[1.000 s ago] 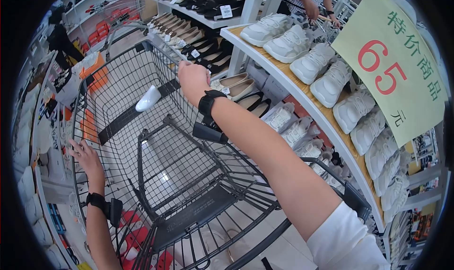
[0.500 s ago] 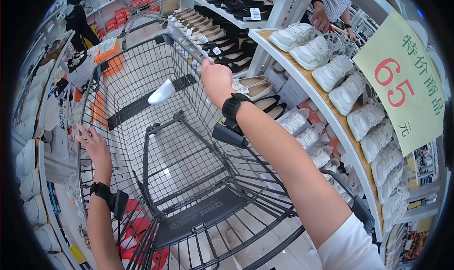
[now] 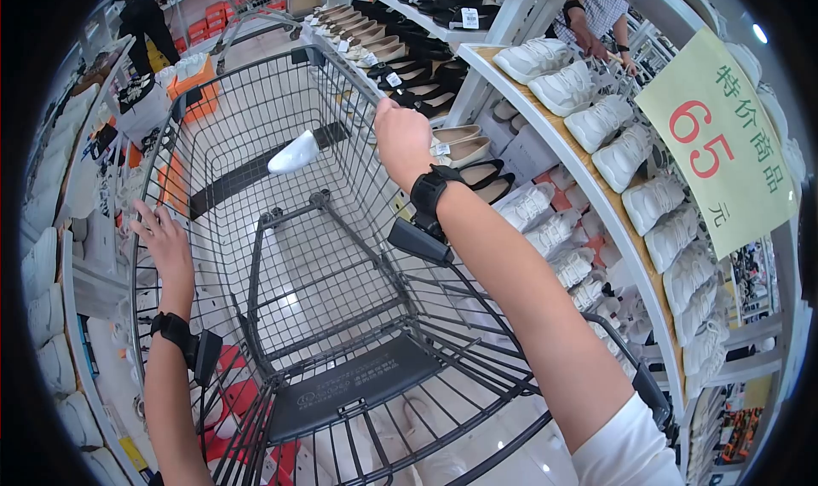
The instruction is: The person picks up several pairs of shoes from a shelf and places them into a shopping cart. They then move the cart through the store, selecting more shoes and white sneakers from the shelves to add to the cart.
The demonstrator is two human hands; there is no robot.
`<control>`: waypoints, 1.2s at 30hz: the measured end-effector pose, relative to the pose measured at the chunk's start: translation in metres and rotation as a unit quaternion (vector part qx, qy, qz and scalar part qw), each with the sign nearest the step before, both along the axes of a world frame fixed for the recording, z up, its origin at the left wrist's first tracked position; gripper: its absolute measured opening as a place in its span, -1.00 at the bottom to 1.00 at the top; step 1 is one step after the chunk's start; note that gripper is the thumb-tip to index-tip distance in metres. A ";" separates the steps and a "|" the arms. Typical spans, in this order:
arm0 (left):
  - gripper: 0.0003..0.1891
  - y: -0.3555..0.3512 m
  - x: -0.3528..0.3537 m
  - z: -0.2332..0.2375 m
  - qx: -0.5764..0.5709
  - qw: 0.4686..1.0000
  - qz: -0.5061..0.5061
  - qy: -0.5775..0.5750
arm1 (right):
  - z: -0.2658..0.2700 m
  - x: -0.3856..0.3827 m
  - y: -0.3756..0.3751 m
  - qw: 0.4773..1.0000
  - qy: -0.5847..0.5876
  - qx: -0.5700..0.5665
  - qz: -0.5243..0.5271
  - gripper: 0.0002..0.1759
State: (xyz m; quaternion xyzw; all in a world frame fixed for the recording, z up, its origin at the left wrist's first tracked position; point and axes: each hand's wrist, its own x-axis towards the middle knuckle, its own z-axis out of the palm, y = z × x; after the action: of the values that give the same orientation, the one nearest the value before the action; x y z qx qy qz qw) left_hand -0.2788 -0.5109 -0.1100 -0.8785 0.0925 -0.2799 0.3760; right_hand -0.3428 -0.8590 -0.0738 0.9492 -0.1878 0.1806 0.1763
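A dark wire shopping cart [image 3: 341, 382] fills the middle of the view, and its basket holds one smooth white rounded object [image 3: 292, 153] near the far end. My right hand [image 3: 404, 142] is closed over the cart's right rim, the arm stretched forward. At the left rim, my left hand [image 3: 166, 246] has its fingers bent over the wire, slightly apart. Both wrists wear black straps with a dark block attached. The cart's lower frame and the floor show through the mesh.
White sneakers [image 3: 600, 121] line a curved wooden shelf close on the right, below a green price sign [image 3: 720, 141]. Flat shoes [image 3: 375, 43] fill the racks ahead. White shoes [image 3: 41, 264] stand along the left. People [image 3: 149, 26] and another cart [image 3: 256, 0] are farther back.
The view has shifted slightly, with the shelf shoes and price sign a little displaced. Both hands stay at the cart's rims, and the white object remains inside.
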 end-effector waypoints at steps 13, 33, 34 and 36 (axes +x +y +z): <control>-0.82 0.040 -0.061 0.002 0.003 1.000 0.006 -0.014 | 0.000 -0.050 0.042 0.999 0.014 0.030 -0.012 -0.47; -0.79 0.080 -0.110 0.000 0.010 1.000 0.020 -0.008 | 0.000 -0.096 0.077 0.999 -0.033 0.017 0.036 -0.79; -0.79 0.079 -0.108 0.001 0.013 1.000 0.016 -0.012 | -0.001 -0.093 0.076 0.999 -0.035 0.018 0.035 -0.79; -0.78 0.080 -0.099 0.001 0.006 1.000 0.014 -0.006 | 0.000 -0.085 0.076 0.999 -0.028 0.015 0.033 -0.77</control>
State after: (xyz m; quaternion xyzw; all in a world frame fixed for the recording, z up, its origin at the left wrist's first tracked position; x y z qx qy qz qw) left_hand -0.3777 -0.4305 -0.1093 -0.8758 0.0794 -0.2797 0.3854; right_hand -0.4282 -0.7832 -0.0740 0.9521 -0.1640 0.2096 0.1506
